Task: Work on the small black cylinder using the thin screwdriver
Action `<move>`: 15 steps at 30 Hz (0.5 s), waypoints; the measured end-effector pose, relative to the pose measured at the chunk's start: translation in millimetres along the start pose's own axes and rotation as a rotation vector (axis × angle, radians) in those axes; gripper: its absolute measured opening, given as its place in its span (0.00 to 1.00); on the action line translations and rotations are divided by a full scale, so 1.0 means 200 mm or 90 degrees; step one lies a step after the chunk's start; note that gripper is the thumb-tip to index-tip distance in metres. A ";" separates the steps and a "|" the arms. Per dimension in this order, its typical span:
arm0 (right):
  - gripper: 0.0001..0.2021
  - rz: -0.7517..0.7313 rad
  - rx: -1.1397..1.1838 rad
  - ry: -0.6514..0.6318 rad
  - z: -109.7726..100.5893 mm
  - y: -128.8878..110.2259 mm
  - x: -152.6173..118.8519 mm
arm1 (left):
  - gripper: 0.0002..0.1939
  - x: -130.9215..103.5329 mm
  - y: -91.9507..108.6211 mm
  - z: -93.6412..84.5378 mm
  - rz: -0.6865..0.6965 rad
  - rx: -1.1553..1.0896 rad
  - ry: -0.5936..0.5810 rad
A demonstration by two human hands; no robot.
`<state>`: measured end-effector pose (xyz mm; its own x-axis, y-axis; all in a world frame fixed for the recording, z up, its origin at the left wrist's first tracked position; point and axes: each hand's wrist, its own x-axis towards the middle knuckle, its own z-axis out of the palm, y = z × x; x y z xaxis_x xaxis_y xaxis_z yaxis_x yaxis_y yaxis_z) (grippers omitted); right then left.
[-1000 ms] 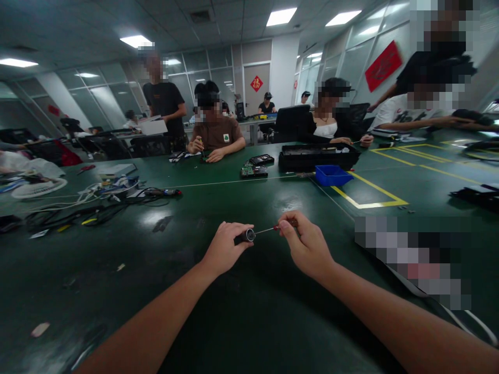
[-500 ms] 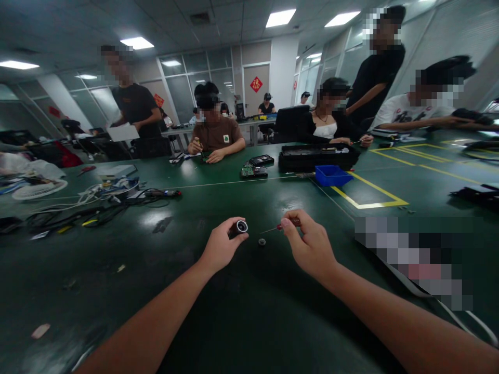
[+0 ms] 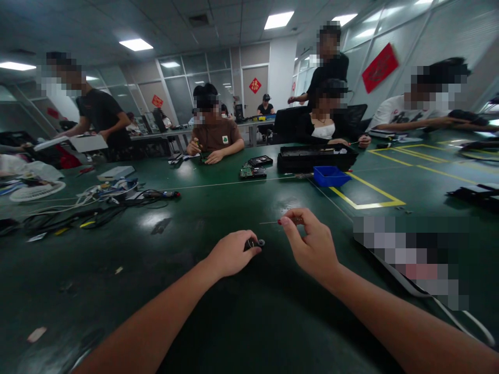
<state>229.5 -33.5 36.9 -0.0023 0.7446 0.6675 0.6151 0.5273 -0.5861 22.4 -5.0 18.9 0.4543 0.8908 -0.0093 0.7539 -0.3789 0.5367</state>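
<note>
My left hand is low over the green table, its fingers curled round a dark cylindrical part. Right at that part's end is a small round metal piece; whether the two touch I cannot tell. My right hand pinches a thin screwdriver with a red collar, its shaft pointing left above the small piece. The fingers hide most of the screwdriver's handle.
Ahead stand a blue bin, a long black case and circuit parts. Tangled cables lie at the left. A pale-edged, blurred object is at the right. Several people are around the table.
My left hand has moved right and down with the dark part, up to the small round piece. The screwdriver's shaft has become more level. Two standing people in the background have moved left.
</note>
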 end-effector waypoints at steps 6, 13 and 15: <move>0.06 -0.009 -0.003 -0.008 0.01 0.00 0.00 | 0.18 0.06 0.03 0.04 0.036 0.204 -0.025; 0.06 -0.006 0.003 -0.020 0.01 0.00 0.00 | 0.12 0.14 0.02 0.03 0.043 0.188 -0.057; 0.06 -0.006 0.006 -0.021 0.01 0.00 0.00 | 0.12 0.13 0.00 0.03 0.040 0.139 -0.040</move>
<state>228.5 -32.6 36.4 -0.0341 0.7532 0.6569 0.6077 0.5374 -0.5847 36.9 16.8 14.5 0.5264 0.8494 -0.0376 0.8053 -0.4839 0.3426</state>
